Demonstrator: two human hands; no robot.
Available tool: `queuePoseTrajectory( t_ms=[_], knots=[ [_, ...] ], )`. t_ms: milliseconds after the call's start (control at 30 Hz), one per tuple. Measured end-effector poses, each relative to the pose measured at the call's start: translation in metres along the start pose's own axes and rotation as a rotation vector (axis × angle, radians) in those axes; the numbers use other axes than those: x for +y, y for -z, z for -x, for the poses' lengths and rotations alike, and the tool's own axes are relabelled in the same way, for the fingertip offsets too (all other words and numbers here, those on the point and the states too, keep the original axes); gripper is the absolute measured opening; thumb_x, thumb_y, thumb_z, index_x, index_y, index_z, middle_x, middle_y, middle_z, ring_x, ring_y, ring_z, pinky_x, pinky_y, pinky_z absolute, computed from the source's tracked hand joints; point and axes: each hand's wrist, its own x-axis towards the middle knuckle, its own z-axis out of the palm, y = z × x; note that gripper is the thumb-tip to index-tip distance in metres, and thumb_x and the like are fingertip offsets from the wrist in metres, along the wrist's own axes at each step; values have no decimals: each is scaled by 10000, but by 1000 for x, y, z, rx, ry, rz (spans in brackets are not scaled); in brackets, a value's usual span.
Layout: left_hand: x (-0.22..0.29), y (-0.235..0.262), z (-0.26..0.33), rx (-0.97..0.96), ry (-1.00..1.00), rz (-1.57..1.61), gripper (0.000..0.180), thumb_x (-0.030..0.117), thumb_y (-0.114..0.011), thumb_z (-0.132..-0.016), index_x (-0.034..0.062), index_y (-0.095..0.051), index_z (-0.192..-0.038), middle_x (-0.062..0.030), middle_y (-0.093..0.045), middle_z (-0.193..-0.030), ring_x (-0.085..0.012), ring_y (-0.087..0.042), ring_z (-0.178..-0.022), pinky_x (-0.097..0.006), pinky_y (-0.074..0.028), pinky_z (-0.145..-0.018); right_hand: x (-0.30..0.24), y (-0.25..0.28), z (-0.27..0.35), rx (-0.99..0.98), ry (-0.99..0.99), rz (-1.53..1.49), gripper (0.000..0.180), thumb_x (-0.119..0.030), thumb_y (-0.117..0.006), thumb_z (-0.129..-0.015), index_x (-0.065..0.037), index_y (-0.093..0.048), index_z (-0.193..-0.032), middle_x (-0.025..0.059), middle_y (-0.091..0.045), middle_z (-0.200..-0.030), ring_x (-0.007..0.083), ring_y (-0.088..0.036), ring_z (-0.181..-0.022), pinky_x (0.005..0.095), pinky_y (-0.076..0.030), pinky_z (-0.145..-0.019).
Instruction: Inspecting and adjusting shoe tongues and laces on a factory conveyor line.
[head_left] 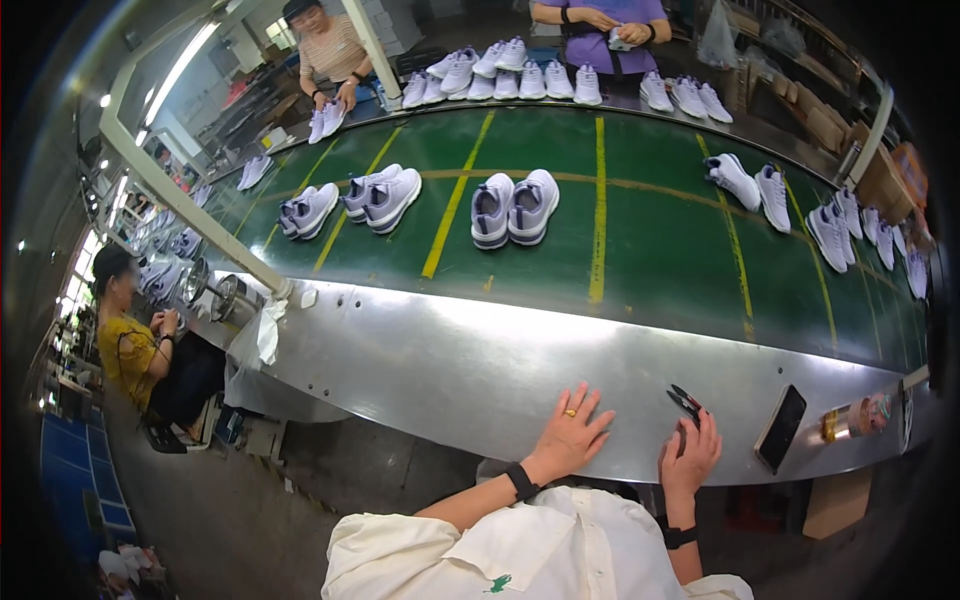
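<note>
The left hand [570,437] lies palm down on the desk [440,350], with its fingers spread and holding nothing. The right hand [692,455] is to the right of it, the fingers bent. Black thread snips [686,400] are at the far side of this hand, just at its fingertips, with the slim, pointed blades directed to the far left; I cannot tell whether the fingers pinch them or only touch them.

The desk is of smooth, shiny metal. To the right of the right hand lies a flat rectangular smartphone [781,428] with a dark glossy screen. Beyond the desk there is a green conveyor belt [545,285], smooth and crossed by yellow stripes [598,220]. A pair of white-lilac sneakers [533,210], with rounded toes and thick white soles, stands on it, well apart from both hands.
</note>
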Motion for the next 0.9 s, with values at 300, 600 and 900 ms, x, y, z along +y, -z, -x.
queuePoseTrajectory(
  t_ms=[300, 600, 900],
  knots=[
    [4, -6, -1, 21, -17, -6, 359, 271, -620, -901, 138, -582, -1232, -195, -454, -1384, -412, -360, -1345, -549, -271, -1112, 25, 7, -13, -63, -20, -21, 328, -144, -607, -823, -102, -600, -1148, 112, -498, -1382, 322, -430, -1300, 521, -313, -1053],
    [-2, -10, -6, -35, -24, -11, 384, 240, -645, -855, 118, -590, -1216, -227, -452, -1356, -466, -382, -1296, -586, -284, -1069, 75, 34, -62, 173, -111, 202, 187, -90, -580, -764, -62, -630, -942, 98, -654, -1030, 328, -626, -951, 456, -522, -751],
    [-7, -4, -9, -39, -86, 5, 384, 216, -641, -865, 91, -594, -1226, -237, -458, -1369, -464, -354, -1330, -607, -253, -1091, 107, 50, -34, 305, -333, 69, 411, -189, -671, -770, -101, -591, -1163, 140, -529, -1282, 352, -507, -1176, 494, -420, -943]
  ],
)
